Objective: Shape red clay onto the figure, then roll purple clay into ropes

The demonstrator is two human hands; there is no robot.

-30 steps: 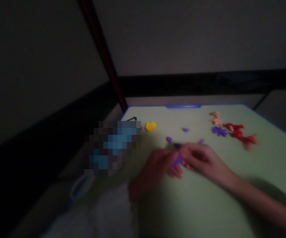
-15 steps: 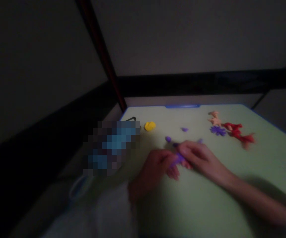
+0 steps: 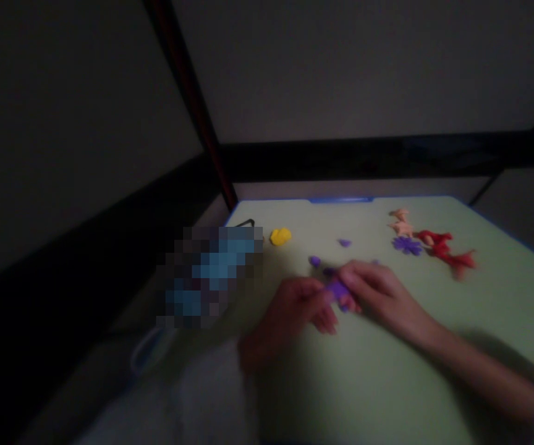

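Note:
A piece of purple modelling clay (image 3: 337, 290) is pinched between my two hands above the pale tabletop (image 3: 360, 383). My left hand (image 3: 300, 304) grips its left side, with thumb and index finger closed on it. From the right, my right hand (image 3: 372, 290) closes its fingers round the other side. Just beyond the hands lie small purple lumps (image 3: 314, 261), and another purple bit (image 3: 345, 243) sits farther back. The fingers partly cover the held clay, and blur hides its exact shape.
At the back right lie a purple flower shape (image 3: 406, 245), red clay pieces (image 3: 439, 246) and peach pieces (image 3: 402, 228). A yellow lump (image 3: 280, 236) is at the back left. Beside it on the left, a pixelated blue item (image 3: 218, 266) borders the table.
My right hand has shifted slightly right, and more of the purple clay shows between the fingers. Both hands keep hold of it. The other pieces stay where they were.

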